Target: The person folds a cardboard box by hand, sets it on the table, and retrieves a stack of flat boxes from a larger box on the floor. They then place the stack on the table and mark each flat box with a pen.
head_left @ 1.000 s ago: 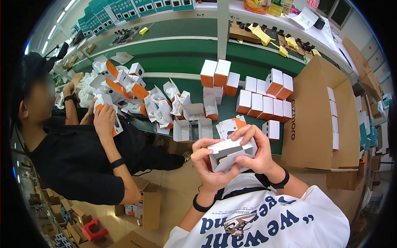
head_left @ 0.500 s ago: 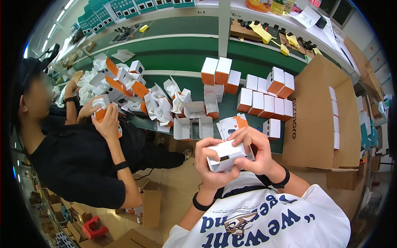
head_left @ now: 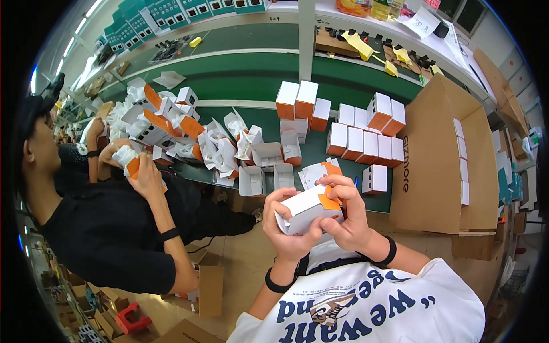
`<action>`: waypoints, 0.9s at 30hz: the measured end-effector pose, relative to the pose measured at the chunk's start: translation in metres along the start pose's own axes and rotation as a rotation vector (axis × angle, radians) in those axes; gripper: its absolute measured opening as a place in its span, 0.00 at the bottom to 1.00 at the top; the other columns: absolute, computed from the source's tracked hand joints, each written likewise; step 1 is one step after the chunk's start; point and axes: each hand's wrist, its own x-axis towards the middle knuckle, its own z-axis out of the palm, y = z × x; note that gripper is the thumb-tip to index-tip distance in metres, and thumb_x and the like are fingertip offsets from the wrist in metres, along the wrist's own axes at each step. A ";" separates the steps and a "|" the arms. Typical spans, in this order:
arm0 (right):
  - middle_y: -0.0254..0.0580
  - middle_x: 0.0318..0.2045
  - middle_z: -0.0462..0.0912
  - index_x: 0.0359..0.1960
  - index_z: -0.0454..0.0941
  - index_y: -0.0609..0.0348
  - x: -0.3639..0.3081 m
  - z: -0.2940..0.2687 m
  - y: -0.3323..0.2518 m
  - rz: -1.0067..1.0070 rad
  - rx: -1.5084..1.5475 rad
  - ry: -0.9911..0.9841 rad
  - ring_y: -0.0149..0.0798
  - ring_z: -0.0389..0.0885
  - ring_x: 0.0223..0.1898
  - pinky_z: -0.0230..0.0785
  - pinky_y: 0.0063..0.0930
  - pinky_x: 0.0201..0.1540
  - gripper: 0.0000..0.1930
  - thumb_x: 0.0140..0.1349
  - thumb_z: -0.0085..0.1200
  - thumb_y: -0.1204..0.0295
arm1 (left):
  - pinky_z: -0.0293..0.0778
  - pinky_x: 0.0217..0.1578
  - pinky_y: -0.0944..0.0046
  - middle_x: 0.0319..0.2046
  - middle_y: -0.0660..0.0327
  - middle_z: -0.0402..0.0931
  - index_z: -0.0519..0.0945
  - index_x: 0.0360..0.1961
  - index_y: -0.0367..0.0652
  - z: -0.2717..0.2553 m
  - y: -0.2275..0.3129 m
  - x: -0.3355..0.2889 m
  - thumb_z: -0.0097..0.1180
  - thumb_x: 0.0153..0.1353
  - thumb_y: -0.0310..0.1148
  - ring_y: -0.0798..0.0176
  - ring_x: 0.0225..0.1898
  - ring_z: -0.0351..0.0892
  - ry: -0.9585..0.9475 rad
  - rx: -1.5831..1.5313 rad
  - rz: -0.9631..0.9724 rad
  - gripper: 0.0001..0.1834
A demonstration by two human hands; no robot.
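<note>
My left hand [head_left: 281,231] curled round left end of white box [head_left: 306,210], thumb along its near side; my right hand [head_left: 351,220] grips right end, fingers on orange flap [head_left: 329,198], thumb below; box held tilted in both hands, in front of my shirt [head_left: 394,303]; just beyond, flat printed pieces [head_left: 310,174] on green table [head_left: 315,150]; left of those, open boxes [head_left: 251,181]; right, closed white-orange boxes [head_left: 354,141], then large brown carton [head_left: 426,171]; far left, co-worker [head_left: 103,228] holding another box [head_left: 134,167].
</note>
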 end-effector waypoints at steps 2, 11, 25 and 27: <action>0.53 0.59 0.67 0.54 0.66 0.55 0.001 0.003 -0.003 0.023 0.034 0.023 0.48 0.70 0.62 0.64 0.40 0.63 0.23 0.70 0.58 0.54 | 0.78 0.44 0.57 0.45 0.50 0.78 0.65 0.27 0.45 0.000 0.000 -0.001 0.77 0.44 0.41 0.54 0.43 0.82 -0.002 0.001 -0.002 0.28; 0.50 0.56 0.62 0.57 0.69 0.57 0.009 -0.013 -0.016 0.150 -0.015 -0.147 0.45 0.66 0.59 0.58 0.38 0.66 0.16 0.71 0.42 0.65 | 0.78 0.43 0.57 0.44 0.50 0.78 0.65 0.29 0.47 -0.001 0.004 -0.003 0.78 0.40 0.38 0.51 0.42 0.82 -0.036 0.051 0.099 0.29; 0.58 0.68 0.66 0.48 0.79 0.58 -0.006 -0.007 -0.017 -0.051 -0.064 -0.040 0.56 0.69 0.67 0.63 0.45 0.66 0.21 0.66 0.64 0.54 | 0.81 0.46 0.52 0.51 0.48 0.70 0.66 0.36 0.46 -0.005 0.005 0.004 0.80 0.45 0.41 0.51 0.47 0.81 -0.099 0.023 0.138 0.31; 0.59 0.67 0.69 0.43 0.80 0.59 -0.007 -0.008 -0.016 -0.034 -0.060 -0.047 0.58 0.70 0.66 0.65 0.45 0.65 0.23 0.61 0.68 0.50 | 0.81 0.47 0.52 0.54 0.47 0.66 0.64 0.42 0.47 0.009 0.011 0.000 0.81 0.46 0.43 0.50 0.48 0.81 -0.006 -0.091 0.107 0.35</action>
